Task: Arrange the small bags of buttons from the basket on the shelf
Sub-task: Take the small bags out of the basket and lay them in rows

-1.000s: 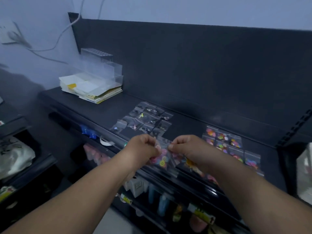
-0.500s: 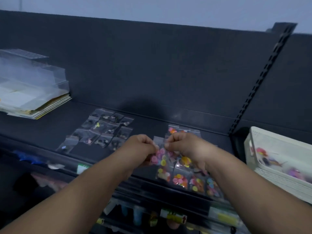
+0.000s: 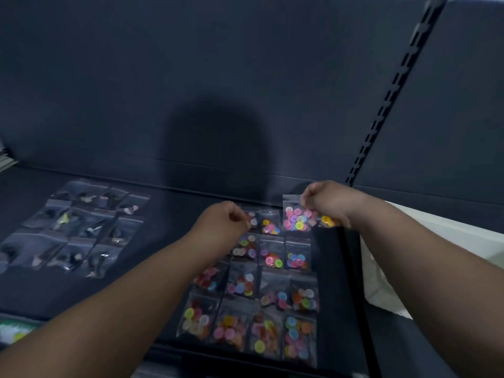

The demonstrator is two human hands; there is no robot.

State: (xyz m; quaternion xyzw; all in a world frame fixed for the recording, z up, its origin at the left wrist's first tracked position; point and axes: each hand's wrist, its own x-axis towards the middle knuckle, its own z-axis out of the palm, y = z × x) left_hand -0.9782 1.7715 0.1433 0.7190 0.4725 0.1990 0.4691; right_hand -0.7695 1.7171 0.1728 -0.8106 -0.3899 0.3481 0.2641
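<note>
Several small clear bags of coloured buttons [image 3: 272, 293] lie in rows on the dark shelf [image 3: 163, 268]. My right hand [image 3: 331, 203] pinches the top of one bag of buttons [image 3: 296, 221] at the back right corner of the rows; another bag with yellow buttons [image 3: 327, 221] shows just under that hand. My left hand [image 3: 222, 226] has its fingers curled and pinches the edge of a bag with pale buttons [image 3: 253, 218] at the back left of the rows. The white basket [image 3: 441, 241] stands to the right, mostly hidden by my right arm.
A second group of clear bags with dark buttons [image 3: 81, 227] lies on the shelf to the left. The dark back panel [image 3: 218, 91] rises behind, with a slotted upright [image 3: 381, 105] at the right. Papers peek in at the far left edge [image 3: 5, 159].
My hands, close together a second ago, have moved apart. The right hand has carried its bag to the back right corner of the rows. The view has swung right and down.
</note>
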